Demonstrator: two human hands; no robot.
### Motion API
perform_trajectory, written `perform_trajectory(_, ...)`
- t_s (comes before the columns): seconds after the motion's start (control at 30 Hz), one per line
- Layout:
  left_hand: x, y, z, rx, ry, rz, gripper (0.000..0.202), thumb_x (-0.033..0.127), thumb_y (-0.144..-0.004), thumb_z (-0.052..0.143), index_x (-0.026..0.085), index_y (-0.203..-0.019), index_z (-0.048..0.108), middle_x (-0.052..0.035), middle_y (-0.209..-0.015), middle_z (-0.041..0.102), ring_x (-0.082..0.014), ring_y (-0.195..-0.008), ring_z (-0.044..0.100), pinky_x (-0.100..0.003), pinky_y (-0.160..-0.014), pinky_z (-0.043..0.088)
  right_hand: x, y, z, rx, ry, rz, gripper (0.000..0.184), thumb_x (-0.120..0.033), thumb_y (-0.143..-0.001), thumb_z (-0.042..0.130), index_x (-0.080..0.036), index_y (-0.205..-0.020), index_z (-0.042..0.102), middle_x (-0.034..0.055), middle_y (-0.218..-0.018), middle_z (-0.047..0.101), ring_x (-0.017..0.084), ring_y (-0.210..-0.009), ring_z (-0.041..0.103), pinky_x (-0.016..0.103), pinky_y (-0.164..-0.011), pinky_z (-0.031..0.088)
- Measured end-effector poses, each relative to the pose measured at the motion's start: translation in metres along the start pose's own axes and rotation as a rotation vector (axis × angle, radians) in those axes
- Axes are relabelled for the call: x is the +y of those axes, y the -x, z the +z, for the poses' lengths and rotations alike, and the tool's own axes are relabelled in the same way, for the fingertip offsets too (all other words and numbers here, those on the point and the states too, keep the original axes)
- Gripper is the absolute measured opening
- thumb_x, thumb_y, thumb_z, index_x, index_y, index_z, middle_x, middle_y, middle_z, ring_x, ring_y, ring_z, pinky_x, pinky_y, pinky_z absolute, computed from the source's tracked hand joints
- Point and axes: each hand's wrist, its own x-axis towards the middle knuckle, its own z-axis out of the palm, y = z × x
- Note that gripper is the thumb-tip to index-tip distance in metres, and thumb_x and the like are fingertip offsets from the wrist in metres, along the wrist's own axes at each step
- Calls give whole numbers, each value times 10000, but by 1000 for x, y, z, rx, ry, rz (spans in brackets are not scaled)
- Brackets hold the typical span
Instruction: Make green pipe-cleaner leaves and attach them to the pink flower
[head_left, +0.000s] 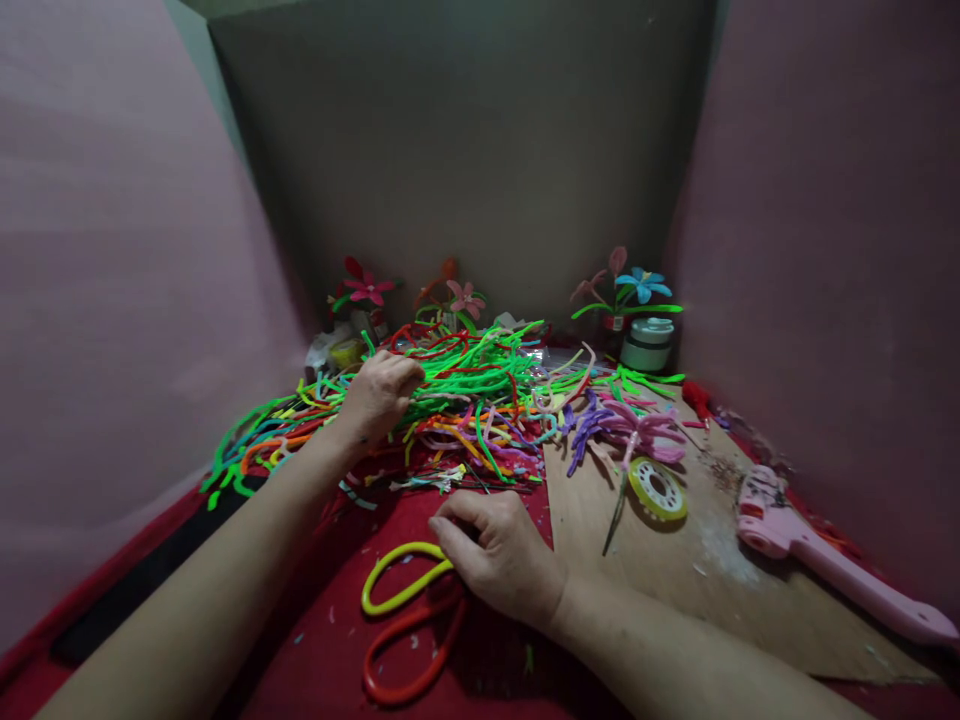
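L hand (380,392) is curled at the green stems (480,380), heaped beyond R hand (499,550); grip can't be told. R hand is half-curled by the yellow loop (424,580), hold unclear. Stems are best drawn singly, w/o tangling.

Right of the grip, a yellow tape roll (643,498) lies on a wooden board (645,600) near a pink long-handled tool (844,572), with lidded jar (646,350) and blue chenille flower (645,286) beyond.
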Motion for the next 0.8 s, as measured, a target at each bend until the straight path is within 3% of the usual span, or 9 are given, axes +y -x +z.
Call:
perform_trajectory(0.23, -10, -7, 12, 15, 2, -74, 145, 196, -759, 489, 176, -733, 630, -49, -726, 635, -186, -737, 522, -303, -712, 428, -1, 2, 1, -19, 5, 10, 205, -234, -811, 468, -163, -649, 572, -34, -518, 467, 67, -485, 400, 185, -496, 292)
perform_trajectory(0.37, -14, -9, 15, -11, -3, -62, 185, 176, -713, 527, 162, -859, 639, -75, -838, 646, -219, -819, 514, -347, -767, 430, -2, 2, 1, -25, -4, 15, 212, -236, -819, 462, -161, -647, 563, -38, -516, 458, 65, -485, 397, 188, -492, 283)
perform_trajectory(0.5, -20, -3, 5, -52, 5, -45, 295, 79, -649, 502, 176, -891, 640, -69, -910, 635, -230, -908, 502, -364, -817, 429, -3, 3, 0, -32, -29, 14, 210, -233, -821, 462, -158, -652, 563, -40, -529, 458, 63, -491, 397, 191, -501, 287)
perform_trajectory(0.67, -25, 13, -15, 22, 33, -112, 350, 58, -646, 467, 178, -935, 625, -68, -949, 613, -209, -934, 514, -353, -847, 426, -3, 0, -3, -21, -69, 63, 239, -246, -825, 453, -147, -637, 562, -39, -536, 443, 69, -508, 392, 194, -509, 298)
perform_trajectory(0.8, -24, 19, -10, 44, 102, -104, 354, 57, -656, 483, 183, -958, 618, -66, -978, 613, -209, -968, 502, -357, -867, 415, -4, -15, -8, 34, -103, 180, 259, -262, -819, 450, -142, -634, 587, -26, -552, 489, 86, -539, 434, 197, -522, 333)
